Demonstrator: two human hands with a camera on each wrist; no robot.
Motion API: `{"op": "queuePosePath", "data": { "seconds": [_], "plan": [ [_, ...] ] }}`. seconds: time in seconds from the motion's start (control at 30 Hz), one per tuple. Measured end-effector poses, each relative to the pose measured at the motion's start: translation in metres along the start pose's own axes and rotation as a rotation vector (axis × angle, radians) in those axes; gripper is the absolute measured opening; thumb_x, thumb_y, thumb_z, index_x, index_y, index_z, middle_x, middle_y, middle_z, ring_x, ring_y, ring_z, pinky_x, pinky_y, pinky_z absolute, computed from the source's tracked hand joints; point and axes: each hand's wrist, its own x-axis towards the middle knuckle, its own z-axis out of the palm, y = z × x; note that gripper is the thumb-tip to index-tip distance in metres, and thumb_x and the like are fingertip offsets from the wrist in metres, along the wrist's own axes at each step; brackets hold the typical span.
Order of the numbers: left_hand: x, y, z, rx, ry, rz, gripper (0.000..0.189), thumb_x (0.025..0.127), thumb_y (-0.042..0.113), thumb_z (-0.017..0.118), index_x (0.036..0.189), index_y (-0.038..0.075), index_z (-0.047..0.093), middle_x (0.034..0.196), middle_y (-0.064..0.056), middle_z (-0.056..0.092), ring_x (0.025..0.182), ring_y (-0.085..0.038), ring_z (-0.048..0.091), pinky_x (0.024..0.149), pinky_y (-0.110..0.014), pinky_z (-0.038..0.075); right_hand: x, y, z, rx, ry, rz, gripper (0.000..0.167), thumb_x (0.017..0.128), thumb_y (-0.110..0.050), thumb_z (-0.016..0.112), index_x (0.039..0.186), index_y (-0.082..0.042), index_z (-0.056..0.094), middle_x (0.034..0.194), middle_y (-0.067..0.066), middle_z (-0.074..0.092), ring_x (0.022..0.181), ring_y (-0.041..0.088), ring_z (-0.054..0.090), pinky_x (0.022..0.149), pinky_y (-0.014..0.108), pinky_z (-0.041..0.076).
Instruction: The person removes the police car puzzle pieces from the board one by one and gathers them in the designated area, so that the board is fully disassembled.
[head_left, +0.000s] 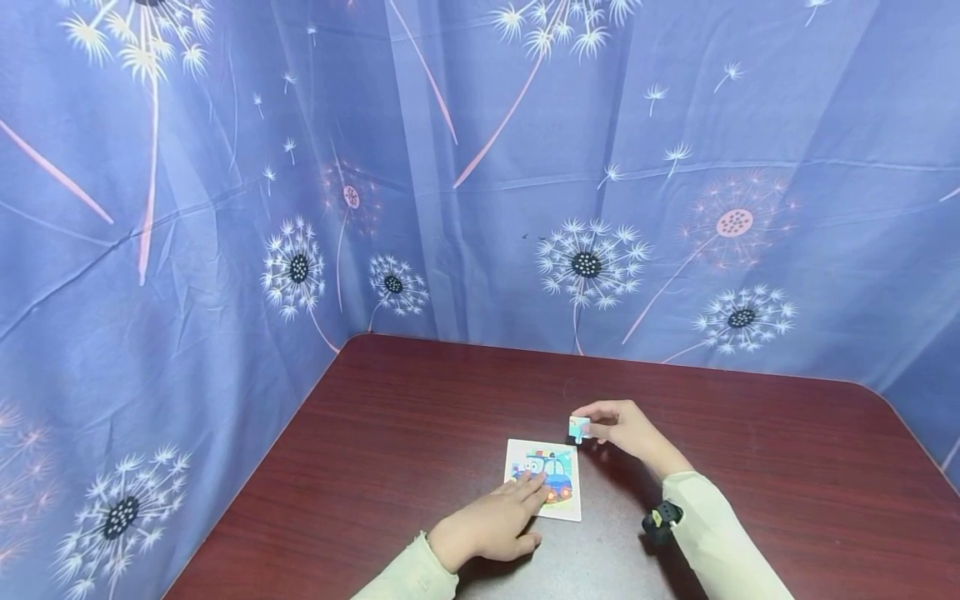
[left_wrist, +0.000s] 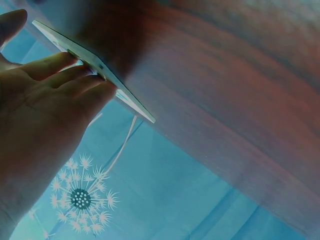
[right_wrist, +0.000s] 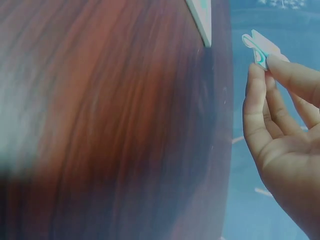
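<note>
A square jigsaw puzzle (head_left: 566,500) with a blue cartoon car and a white border lies flat on the table. My left hand (head_left: 497,518) rests on its lower left part, fingers stretched across the picture and hiding some of it. In the left wrist view, the puzzle (left_wrist: 135,106) appears edge-on under the fingertips of that left hand (left_wrist: 50,110). My right hand (head_left: 626,432) pinches a small jigsaw piece (head_left: 578,428) just beyond the puzzle's upper right corner. From the right wrist, the piece (right_wrist: 260,47) shows between thumb and fingers of the right hand (right_wrist: 285,135), held above the table.
The dark red wooden table (head_left: 420,400) stretches out around the puzzle. Blue curtains (head_left: 480,250) with a dandelion print hang behind it and along the left side. A small black device (head_left: 662,522) is strapped at the right sleeve (head_left: 720,533).
</note>
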Motion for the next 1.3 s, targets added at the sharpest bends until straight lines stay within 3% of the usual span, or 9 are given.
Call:
{"op": "queuePosePath", "data": {
  "seconds": [0.47,0.87,1.3],
  "plan": [
    [0.000,-0.001,0.001,-0.001,-0.003,-0.002,0.062,0.095,0.034,0.055,0.146,0.005,0.039,0.155,-0.011,0.029,0.142,-0.027,0.028,0.113,-0.035,0.029,-0.015,0.014,-0.023,-0.005,0.026,0.077,0.028,0.088,-0.005,0.065,0.115,0.004,0.066,0.092,0.016,0.070,0.068,0.025,0.063,0.058,0.036,0.056],
    [0.000,-0.003,0.002,0.002,-0.003,0.008,0.061,0.095,0.034,0.053,0.147,0.005,0.038,0.155,-0.013,0.030,0.142,-0.027,0.028,0.113,-0.036,0.030,-0.018,0.019,-0.029,-0.004,0.020,0.132,0.028,0.089,-0.004,0.064,0.115,0.007,0.065,0.093,0.016,0.070,0.071,0.021,0.063,0.060,0.031,0.053],
    [0.001,-0.003,0.002,0.009,-0.001,0.019,0.061,0.096,0.034,0.052,0.147,0.005,0.036,0.154,-0.013,0.032,0.141,-0.026,0.029,0.113,-0.034,0.029,-0.016,0.021,-0.029,-0.127,0.067,0.113,0.022,0.085,-0.002,0.066,0.106,0.002,0.070,0.090,0.012,0.069,0.067,0.018,0.058,0.054,0.029,0.049]
  ]
}}
